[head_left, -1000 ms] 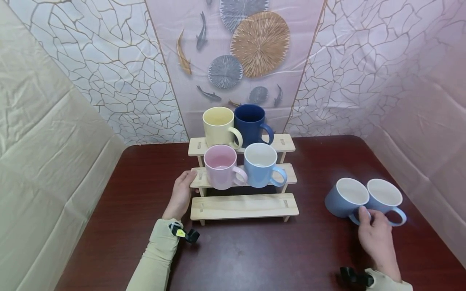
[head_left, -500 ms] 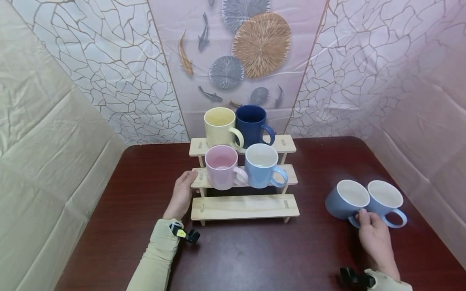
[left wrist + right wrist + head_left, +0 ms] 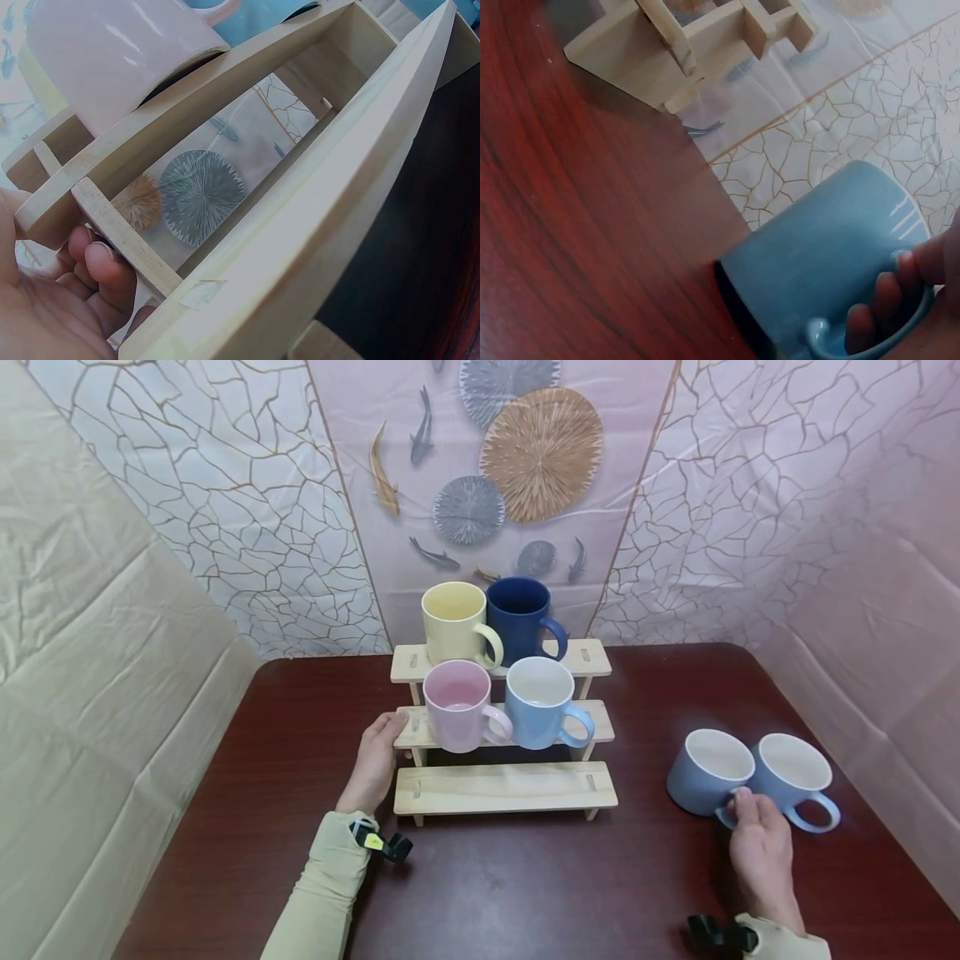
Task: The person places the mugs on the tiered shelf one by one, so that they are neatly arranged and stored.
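My left hand (image 3: 372, 764) grips the left end of the middle tier of a three-tier wooden stand (image 3: 506, 787); in the left wrist view its fingers (image 3: 109, 270) curl under the board. On the right side, my right hand (image 3: 761, 852) holds a grey-blue mug (image 3: 701, 781) by its handle. Fingers pass through that handle (image 3: 881, 351) in the right wrist view. Close beside it stands a second grey-blue mug (image 3: 772, 787), its handle toward the front right. Whether the held mug still touches the table is hard to tell.
On the top tier are a yellow mug (image 3: 452, 631) and a navy mug (image 3: 516, 631). A pink mug (image 3: 453, 718) and a light blue mug (image 3: 536, 714) occupy the middle tier. Patterned cloth (image 3: 300, 527) rises behind the dark red table (image 3: 487, 893).
The right hand and its mug have shifted slightly left, and that mug looks more upright. My left hand keeps its hold on the stand.
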Demonstrator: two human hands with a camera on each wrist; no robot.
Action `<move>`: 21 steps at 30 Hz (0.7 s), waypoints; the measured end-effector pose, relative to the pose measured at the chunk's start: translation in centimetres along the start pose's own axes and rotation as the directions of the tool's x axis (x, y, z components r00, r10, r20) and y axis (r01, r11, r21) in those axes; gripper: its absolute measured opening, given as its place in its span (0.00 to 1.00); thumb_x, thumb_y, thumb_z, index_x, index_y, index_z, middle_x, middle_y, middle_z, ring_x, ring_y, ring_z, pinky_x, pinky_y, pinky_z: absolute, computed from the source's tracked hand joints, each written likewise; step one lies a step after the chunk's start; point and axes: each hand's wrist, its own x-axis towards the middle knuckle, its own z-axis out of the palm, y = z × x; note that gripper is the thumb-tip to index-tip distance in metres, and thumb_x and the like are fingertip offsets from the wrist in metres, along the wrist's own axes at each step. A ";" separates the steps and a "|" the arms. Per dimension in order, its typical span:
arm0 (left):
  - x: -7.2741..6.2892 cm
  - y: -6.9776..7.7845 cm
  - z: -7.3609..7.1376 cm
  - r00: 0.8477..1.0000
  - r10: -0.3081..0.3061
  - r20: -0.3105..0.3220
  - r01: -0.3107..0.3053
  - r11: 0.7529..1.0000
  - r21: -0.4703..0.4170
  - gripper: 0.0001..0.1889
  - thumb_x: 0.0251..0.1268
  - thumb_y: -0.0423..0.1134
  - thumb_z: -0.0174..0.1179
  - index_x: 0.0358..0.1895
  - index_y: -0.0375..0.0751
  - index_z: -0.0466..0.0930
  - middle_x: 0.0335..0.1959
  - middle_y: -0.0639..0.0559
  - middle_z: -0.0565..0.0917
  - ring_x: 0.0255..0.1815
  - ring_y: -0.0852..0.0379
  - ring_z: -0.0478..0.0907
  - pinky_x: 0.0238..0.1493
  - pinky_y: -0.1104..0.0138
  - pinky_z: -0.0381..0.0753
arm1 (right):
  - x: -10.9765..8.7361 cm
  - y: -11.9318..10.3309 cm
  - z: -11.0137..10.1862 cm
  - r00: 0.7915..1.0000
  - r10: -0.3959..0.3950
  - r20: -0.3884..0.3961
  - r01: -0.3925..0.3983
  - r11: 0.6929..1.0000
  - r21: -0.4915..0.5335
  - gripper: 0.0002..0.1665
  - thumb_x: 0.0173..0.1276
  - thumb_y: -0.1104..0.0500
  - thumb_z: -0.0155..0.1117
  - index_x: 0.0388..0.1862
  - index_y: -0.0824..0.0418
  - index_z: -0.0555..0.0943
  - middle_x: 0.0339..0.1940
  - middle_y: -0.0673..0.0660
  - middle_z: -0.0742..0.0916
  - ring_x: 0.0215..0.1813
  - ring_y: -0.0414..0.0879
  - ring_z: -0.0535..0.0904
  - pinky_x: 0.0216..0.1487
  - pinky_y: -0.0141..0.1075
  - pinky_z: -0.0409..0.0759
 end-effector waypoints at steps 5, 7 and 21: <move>0.0 0.0 0.1 1.000 0.002 -0.004 -0.002 1.000 -0.005 0.15 0.77 0.46 0.47 0.44 0.34 0.70 0.29 0.51 0.74 0.28 0.58 0.69 0.33 0.65 0.70 | -0.3 -0.1 0.2 0.999 -0.025 -0.037 0.026 0.999 0.044 0.23 0.80 0.49 0.39 0.40 0.68 0.71 0.30 0.46 0.74 0.36 0.39 0.64 0.39 0.29 0.60; 0.0 -0.1 0.1 1.000 0.003 -0.007 -0.003 1.000 -0.007 0.15 0.77 0.46 0.48 0.44 0.34 0.70 0.29 0.51 0.74 0.28 0.58 0.69 0.32 0.66 0.70 | -0.5 -0.4 0.2 0.998 -0.035 -0.049 0.039 0.996 0.076 0.23 0.81 0.49 0.40 0.39 0.69 0.70 0.30 0.47 0.73 0.37 0.40 0.64 0.39 0.29 0.59; 0.0 -0.1 0.0 1.000 0.009 -0.006 -0.009 1.000 0.002 0.15 0.77 0.46 0.48 0.45 0.34 0.71 0.30 0.51 0.74 0.29 0.58 0.69 0.34 0.63 0.70 | -2.8 -3.3 -0.7 0.977 -0.165 -0.136 0.192 0.956 0.219 0.18 0.79 0.57 0.45 0.29 0.56 0.76 0.29 0.41 0.79 0.42 0.36 0.68 0.46 0.22 0.59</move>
